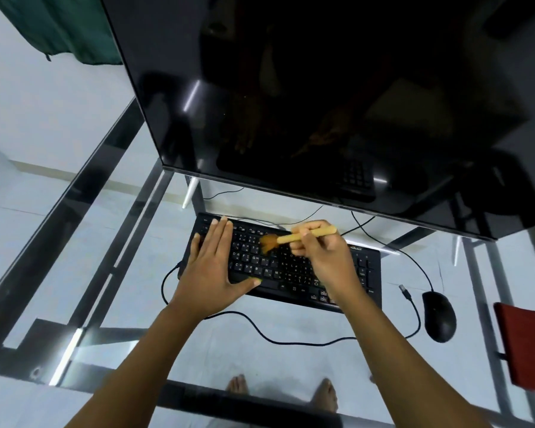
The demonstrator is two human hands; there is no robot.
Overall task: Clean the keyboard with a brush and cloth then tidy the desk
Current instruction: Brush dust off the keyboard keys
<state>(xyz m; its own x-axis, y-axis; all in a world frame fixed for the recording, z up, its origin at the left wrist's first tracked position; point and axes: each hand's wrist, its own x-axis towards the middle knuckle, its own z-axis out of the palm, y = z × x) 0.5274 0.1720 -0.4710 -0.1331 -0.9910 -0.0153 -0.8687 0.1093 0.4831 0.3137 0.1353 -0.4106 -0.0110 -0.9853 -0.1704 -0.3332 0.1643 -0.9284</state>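
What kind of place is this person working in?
Probably a home computer desk: a glass-topped desk holds a big dark monitor, a black keyboard and a wired mouse. Bare feet seen through the glass suggest a home rather than an office.

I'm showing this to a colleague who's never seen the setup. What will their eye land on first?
The dark monitor fills the top of the view, glossy with reflections. Below it, the right hand grips a yellow brush with its bristles on the black keyboard's upper rows, while the left hand lies flat on the keyboard's left end. A black mouse sits to the right on the glass desk.
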